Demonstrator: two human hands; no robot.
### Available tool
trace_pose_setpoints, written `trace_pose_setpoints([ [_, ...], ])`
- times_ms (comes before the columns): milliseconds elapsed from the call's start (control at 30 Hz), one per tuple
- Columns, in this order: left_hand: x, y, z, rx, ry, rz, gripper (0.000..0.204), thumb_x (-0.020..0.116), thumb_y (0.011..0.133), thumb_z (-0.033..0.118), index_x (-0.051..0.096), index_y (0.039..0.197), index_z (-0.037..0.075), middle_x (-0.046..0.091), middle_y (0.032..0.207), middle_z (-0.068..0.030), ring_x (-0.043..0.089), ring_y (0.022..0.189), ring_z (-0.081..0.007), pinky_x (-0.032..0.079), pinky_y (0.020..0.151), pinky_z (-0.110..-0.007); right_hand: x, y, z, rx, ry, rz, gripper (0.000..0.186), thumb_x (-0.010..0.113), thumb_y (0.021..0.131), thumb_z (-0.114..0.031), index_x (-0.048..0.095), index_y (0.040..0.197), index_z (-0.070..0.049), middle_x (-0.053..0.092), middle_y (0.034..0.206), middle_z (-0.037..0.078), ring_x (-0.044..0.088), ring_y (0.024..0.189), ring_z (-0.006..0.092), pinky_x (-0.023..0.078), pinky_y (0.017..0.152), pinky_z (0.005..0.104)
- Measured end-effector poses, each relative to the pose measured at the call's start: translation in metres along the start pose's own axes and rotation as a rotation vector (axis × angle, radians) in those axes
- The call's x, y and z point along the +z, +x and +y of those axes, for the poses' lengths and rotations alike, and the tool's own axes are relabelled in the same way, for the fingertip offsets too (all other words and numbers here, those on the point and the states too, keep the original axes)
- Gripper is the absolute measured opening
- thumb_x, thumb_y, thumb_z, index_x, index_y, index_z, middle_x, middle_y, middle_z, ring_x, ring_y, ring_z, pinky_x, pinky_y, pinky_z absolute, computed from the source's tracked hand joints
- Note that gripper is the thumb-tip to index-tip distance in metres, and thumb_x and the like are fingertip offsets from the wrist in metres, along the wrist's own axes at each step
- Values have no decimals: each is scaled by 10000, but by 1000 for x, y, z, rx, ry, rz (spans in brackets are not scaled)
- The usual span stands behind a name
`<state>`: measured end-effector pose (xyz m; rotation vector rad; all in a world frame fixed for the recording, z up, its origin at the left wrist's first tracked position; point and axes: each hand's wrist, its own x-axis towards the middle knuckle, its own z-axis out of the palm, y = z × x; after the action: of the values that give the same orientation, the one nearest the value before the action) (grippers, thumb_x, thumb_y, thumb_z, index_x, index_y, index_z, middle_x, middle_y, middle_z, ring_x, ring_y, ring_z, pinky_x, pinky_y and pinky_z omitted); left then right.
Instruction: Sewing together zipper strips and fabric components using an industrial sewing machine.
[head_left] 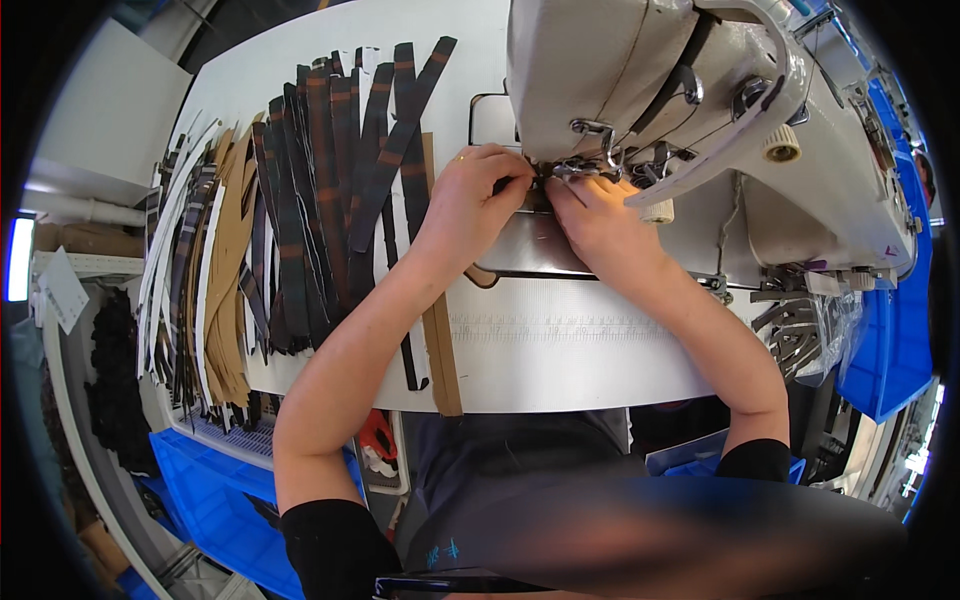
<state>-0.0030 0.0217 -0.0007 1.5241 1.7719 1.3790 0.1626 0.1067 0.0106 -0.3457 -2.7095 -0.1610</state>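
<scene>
Both hands meet under the head of a white sewing machine (620, 60), close to its needle and presser foot. My left hand (478, 200) has its thumb and fingers pinched together, with a ring on one finger. A small dark piece (538, 190) shows between the two hands; its kind is too hidden to make out. My right hand (608, 222) sits just right of the needle area, fingers bunched and bent, their tips partly covered by the machine's metal parts. Beneath the hands lies the metal bed plate (540, 245).
Many dark striped fabric strips (330, 190) lie left of my left arm, beside brown and white strips (225, 270). A brown strip (441, 350) reaches the front of the white table (540, 375), which carries a ruler scale. Blue bins (225, 500) stand below left; another blue bin (890, 360) is at right.
</scene>
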Motion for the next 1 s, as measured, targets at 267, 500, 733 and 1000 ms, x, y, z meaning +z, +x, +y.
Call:
trace_pose_setpoints([
  [267, -1, 3, -8, 11, 70, -67, 186, 593, 829, 75, 669, 967, -24, 649, 1000, -109, 581, 973, -263, 449, 866, -333, -1, 9, -3, -148, -192, -98, 141, 595, 738, -94, 557, 857, -29, 540, 828, 95, 599, 724, 235, 518, 639, 347],
  [500, 0, 2, -9, 31, 61, -61, 166, 602, 843, 87, 674, 954, -14, 654, 1023, -95, 587, 986, -249, 453, 868, -325, -56, -25, -8, 333, 957, -513, 146, 661, 813, -131, 583, 782, -11, 576, 647, 65, 584, 573, 137, 467, 513, 290],
  [733, -1, -5, -5, 76, 120, -48, 153, 617, 846, 101, 690, 948, 14, 653, 1027, -75, 590, 979, -247, 452, 872, -317, -40, -27, 8, 539, 742, -278, 98, 636, 881, -107, 662, 923, -23, 635, 717, 58, 589, 626, 114, 473, 597, 248],
  [1000, 4, -16, -6, 394, 527, 54, 157, 669, 788, 102, 717, 937, 97, 674, 985, 18, 614, 949, -175, 347, 1020, -519, -1, -15, 15, 44, 377, 142, 229, 676, 745, -22, 684, 966, -79, 671, 979, 64, 631, 839, 286, 522, 705, 380],
])
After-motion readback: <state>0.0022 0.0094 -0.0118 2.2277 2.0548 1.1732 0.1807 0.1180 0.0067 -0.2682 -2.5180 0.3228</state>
